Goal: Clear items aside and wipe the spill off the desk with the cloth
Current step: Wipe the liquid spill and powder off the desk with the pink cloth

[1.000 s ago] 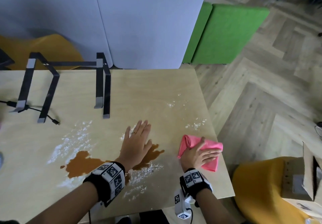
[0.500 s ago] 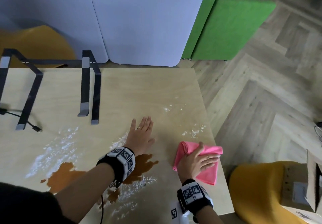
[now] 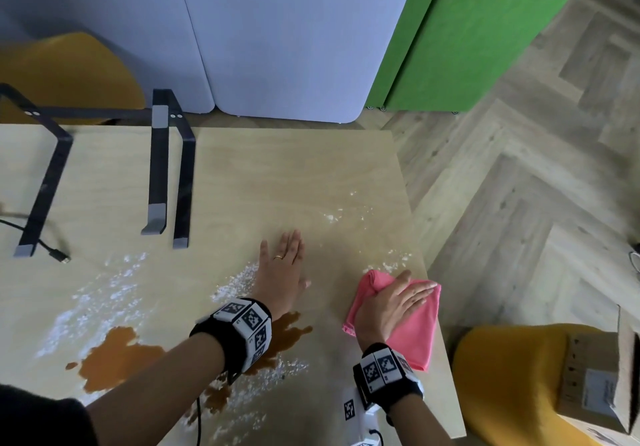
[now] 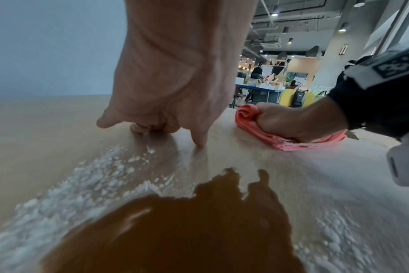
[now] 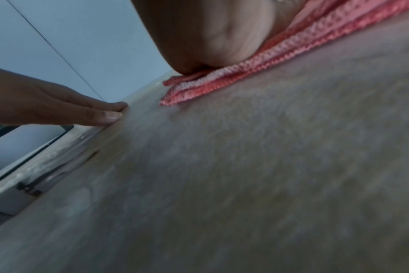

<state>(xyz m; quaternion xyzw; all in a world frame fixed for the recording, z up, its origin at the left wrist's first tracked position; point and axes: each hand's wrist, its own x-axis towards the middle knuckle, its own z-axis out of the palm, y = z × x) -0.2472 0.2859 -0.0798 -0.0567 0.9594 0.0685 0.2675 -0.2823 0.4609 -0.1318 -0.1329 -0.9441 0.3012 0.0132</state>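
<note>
A brown liquid spill (image 3: 114,359) with white powder (image 3: 104,293) around it lies on the wooden desk (image 3: 277,175), near its front edge. My left hand (image 3: 282,272) lies flat on the desk just beyond the spill, fingers straight and together, holding nothing. The folded pink cloth (image 3: 419,338) sits at the desk's right edge, to the right of the spill. My right hand (image 3: 391,307) presses flat on top of it, fingers stretched out. In the left wrist view the spill (image 4: 175,230) fills the foreground, with the cloth (image 4: 247,114) beyond it.
A black laptop stand (image 3: 159,168) stands at the back left, with a loose black cable (image 3: 52,251) beside it. More white powder (image 3: 391,265) lies just beyond the cloth. Off the desk's right edge are a yellow chair (image 3: 512,376) and a cardboard box (image 3: 595,376).
My left hand has slid away from me, off the brown spill and onto bare desk. My right hand has stayed on the cloth, its fingers now flatter.
</note>
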